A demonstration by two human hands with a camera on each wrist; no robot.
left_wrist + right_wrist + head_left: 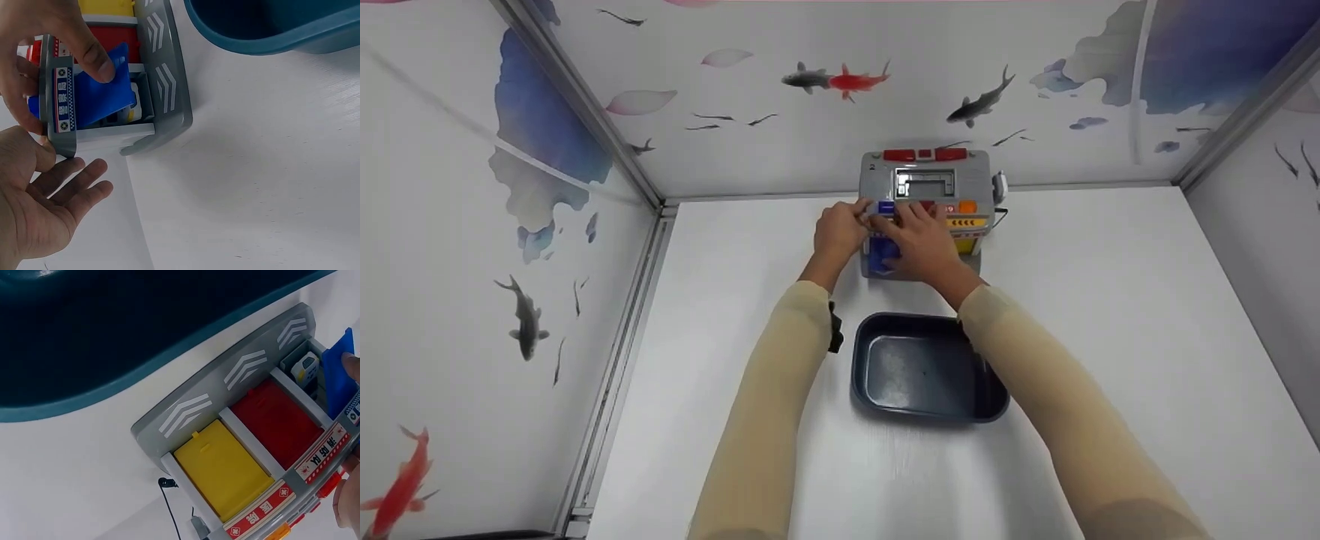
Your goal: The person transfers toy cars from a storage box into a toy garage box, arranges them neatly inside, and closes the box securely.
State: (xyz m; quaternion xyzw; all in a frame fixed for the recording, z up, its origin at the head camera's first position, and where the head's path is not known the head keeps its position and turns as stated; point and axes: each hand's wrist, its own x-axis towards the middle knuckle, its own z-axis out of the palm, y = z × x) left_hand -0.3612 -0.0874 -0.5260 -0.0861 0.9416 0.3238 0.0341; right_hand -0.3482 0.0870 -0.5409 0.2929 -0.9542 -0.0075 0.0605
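A grey toy garage (pixel 877 176) with police, fire and hospital labels stands at the table's back. Its blue door (pixel 101 101) is tilted outward, exposing a small white toy car (pixel 306 369) in the left compartment. My right hand (pixel 928 244) curls over the labelled ledge, thumb on the blue door and fingers behind. At the garage's left end, my left hand (pixel 838 232) has its thumb at the ledge's corner; three fingers spread loosely in the left wrist view. What its index finger and thumb meet is hidden. The red door (pixel 275 422) and yellow door (pixel 222 469) are closed.
A dark blue plastic tub (pixel 859 360) sits in front of the garage, partly under my right forearm. A thin black cord (pixel 170 512) hangs from the garage's right side. Printed wall panels (pixel 735 157) enclose the white table (pixel 720 262).
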